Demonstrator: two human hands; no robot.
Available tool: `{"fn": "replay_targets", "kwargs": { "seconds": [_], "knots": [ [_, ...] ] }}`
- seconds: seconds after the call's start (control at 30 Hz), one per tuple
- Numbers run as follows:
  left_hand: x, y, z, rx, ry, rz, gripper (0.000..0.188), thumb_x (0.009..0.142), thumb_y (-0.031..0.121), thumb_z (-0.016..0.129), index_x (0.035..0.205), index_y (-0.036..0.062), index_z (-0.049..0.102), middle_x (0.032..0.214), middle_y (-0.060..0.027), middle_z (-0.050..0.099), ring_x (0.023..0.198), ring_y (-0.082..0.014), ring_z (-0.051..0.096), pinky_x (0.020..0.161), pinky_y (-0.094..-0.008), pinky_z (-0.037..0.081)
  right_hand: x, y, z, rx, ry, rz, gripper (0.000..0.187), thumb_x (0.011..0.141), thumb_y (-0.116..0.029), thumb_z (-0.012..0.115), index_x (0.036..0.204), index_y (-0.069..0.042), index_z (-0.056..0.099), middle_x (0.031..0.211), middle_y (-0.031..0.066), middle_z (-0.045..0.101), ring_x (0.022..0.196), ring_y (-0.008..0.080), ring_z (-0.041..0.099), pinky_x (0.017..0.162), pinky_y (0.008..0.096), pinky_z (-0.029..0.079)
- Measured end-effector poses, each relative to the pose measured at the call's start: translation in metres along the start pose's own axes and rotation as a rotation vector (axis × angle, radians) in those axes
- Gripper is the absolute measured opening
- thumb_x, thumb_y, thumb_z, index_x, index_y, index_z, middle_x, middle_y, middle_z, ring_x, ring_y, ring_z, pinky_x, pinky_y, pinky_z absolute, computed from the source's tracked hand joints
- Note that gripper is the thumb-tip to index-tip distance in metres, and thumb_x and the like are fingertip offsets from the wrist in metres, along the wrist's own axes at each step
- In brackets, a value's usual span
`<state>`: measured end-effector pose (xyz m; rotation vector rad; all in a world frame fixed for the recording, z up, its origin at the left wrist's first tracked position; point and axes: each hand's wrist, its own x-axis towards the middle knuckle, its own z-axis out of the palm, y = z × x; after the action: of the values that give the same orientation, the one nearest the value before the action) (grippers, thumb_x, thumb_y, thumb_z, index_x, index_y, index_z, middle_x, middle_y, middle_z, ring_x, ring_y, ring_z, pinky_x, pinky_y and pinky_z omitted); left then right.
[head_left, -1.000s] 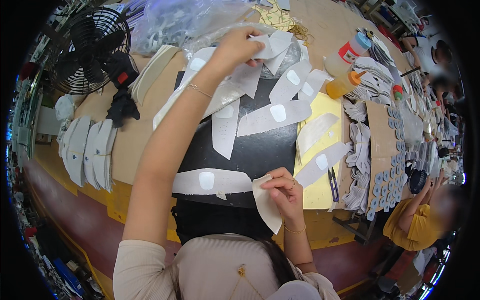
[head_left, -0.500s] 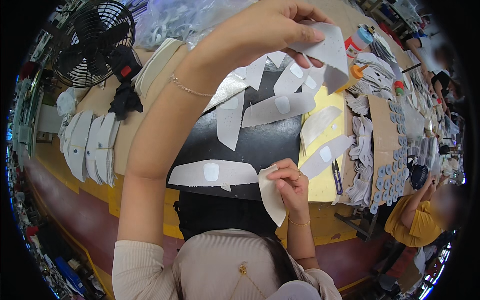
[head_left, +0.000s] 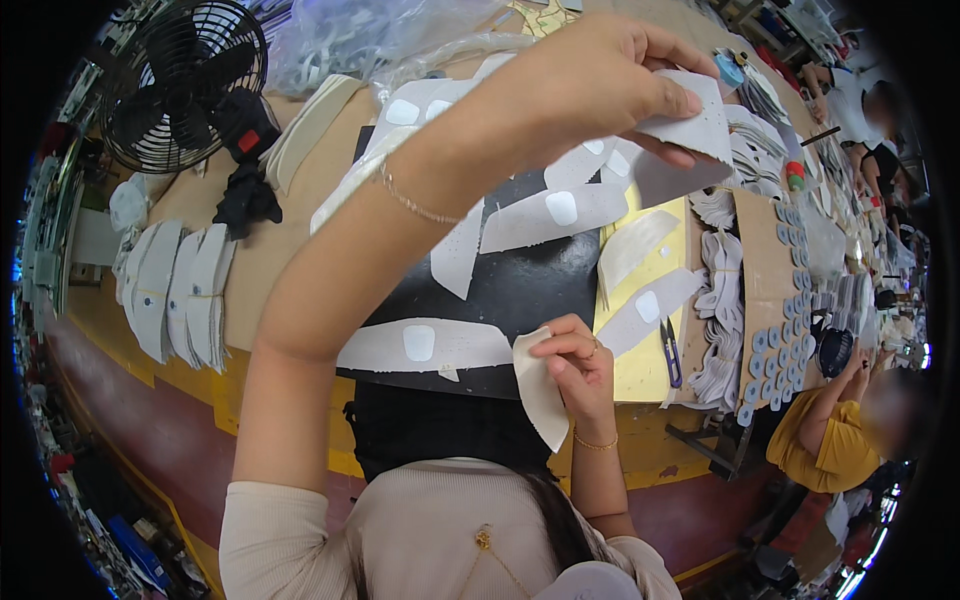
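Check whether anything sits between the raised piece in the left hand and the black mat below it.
Nothing visible blocks it. The left hand holds the white cut piece in the air; below lie only flat white pieces spread across the black mat.

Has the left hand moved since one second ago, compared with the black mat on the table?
Yes. The left hand has risen off the black mat toward the camera, lifting a white piece with it.

The curved fabric pieces point(head_left: 425, 345) on the bench are pale grey-white, each with a lighter white square patch. They lie on a black mat point(head_left: 520, 290) beside a yellow sheet point(head_left: 640, 360). The table fan point(head_left: 185, 85) is black with a red spot. The small round pads point(head_left: 775, 355) are blue-grey, on brown card point(head_left: 765, 260).
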<state>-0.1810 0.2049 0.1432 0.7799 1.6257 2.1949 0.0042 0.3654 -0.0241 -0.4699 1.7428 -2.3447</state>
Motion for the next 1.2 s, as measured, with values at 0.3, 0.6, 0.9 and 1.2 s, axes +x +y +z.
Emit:
{"fn": "replay_targets", "kwargs": {
  "seconds": [0.3,0.6,0.9,1.2],
  "knots": [
    [-0.128,-0.066,-0.039,1.062,0.298,-0.341,0.037,0.086,0.018,0.071,0.116,-0.0026,0.066,0.104,-0.0204,0.063,0.083,-0.0319,0.066,0.081,-0.0391,0.052,0.000,-0.002,-0.003,-0.013,-0.010,0.004,0.016,0.092,-0.005,0.061,0.103,0.002,0.071,0.110,0.0106,0.058,0.098,0.0164,0.057,0.086,0.0275,0.045],
    [-0.186,-0.094,-0.008,1.548,0.324,-0.224,0.041,0.080,0.016,0.075,0.114,-0.0018,0.063,0.105,-0.0145,0.060,0.095,-0.0328,0.060,0.084,-0.0395,0.051,0.002,-0.005,-0.001,-0.018,-0.029,0.023,0.016,0.092,-0.004,0.060,0.103,0.001,0.071,0.109,0.0103,0.059,0.097,0.0153,0.057,0.083,0.0262,0.045],
    [-0.179,-0.026,-0.004,1.028,0.504,-0.260,0.022,0.082,0.007,0.071,0.104,0.0012,0.069,0.091,-0.0087,0.067,0.069,-0.0184,0.068,0.059,-0.0273,0.053,0.003,-0.004,0.002,-0.003,-0.029,0.020,0.016,0.090,-0.001,0.060,0.102,0.000,0.072,0.108,0.0091,0.059,0.095,0.0142,0.056,0.080,0.0245,0.044],
    [-0.096,0.035,0.002,0.439,0.271,0.005,0.027,0.086,0.008,0.069,0.109,-0.0060,0.067,0.111,-0.0163,0.067,0.095,-0.0192,0.067,0.084,-0.0268,0.052,0.004,-0.005,-0.001,-0.032,-0.040,0.021,0.017,0.090,-0.002,0.061,0.102,-0.001,0.072,0.106,0.0078,0.058,0.095,0.0141,0.054,0.082,0.0246,0.041]
  ]
}}
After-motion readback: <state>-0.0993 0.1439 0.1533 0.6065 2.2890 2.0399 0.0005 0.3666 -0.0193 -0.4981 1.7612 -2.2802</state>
